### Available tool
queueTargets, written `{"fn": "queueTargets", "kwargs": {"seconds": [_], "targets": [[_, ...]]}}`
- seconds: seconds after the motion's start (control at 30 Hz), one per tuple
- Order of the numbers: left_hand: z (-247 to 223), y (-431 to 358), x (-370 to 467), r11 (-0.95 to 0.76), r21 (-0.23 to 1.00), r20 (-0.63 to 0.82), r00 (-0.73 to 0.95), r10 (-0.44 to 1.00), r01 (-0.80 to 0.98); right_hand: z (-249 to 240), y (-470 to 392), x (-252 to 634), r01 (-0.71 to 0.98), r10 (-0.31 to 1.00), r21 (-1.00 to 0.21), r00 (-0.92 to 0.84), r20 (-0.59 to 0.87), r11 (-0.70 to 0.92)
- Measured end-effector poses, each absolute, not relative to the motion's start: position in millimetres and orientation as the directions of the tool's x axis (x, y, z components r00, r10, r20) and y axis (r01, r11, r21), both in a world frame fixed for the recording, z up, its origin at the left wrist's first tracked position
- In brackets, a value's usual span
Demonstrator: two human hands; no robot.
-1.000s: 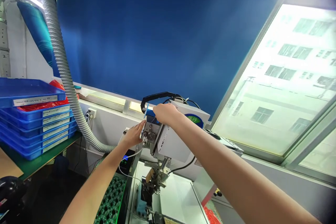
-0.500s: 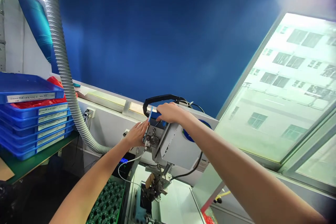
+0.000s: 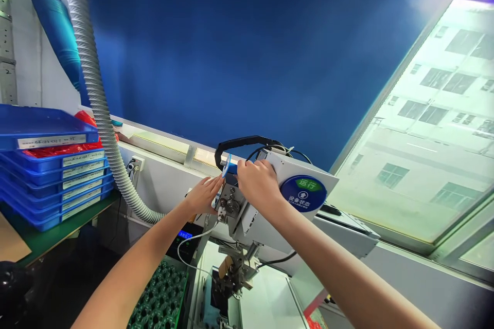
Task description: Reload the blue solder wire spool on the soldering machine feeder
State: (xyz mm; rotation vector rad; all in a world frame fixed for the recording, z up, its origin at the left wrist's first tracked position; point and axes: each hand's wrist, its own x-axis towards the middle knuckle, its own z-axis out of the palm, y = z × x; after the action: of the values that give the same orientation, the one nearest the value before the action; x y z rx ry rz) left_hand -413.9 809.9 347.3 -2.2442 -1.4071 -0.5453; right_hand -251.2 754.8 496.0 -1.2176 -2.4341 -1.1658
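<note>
A: The white machine head (image 3: 270,205) is leaned over the counter (image 3: 266,298), and the blue spool (image 3: 228,166) is seated at its upper left corner. The spool is gripped by the right hand (image 3: 258,185), fingers closed around its barrel. If it is twisted or pulled off-axis, it could be jammed on its spindle.

B: Agreed. The left hand (image 3: 204,194) is laid open against the feeder block (image 3: 230,206), just beside the small rollers (image 3: 232,206); nothing is held by it. A fingertip could be pinched there if the rollers were turned.

A: A thin white tube (image 3: 193,239) is hung below. Whether wire is threaded cannot be told; if so, it could be kinked or snapped by a sudden tug.
</note>
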Motion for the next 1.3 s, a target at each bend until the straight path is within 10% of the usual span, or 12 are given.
{"fn": "queueTargets", "kwargs": {"seconds": [0.9,1.3], "targets": [[355,807,-414,-0.447,-0.098,0.507,0.432,0.746,0.889,485,753,-300,0.783,0.520,0.464,-0.622,0.586,0.414],[355,804,-414,-0.490,0.113,0.581,0.342,0.738,0.865,454,770,-302,0.768,0.261,0.496,-0.617,0.743,0.404]]}}
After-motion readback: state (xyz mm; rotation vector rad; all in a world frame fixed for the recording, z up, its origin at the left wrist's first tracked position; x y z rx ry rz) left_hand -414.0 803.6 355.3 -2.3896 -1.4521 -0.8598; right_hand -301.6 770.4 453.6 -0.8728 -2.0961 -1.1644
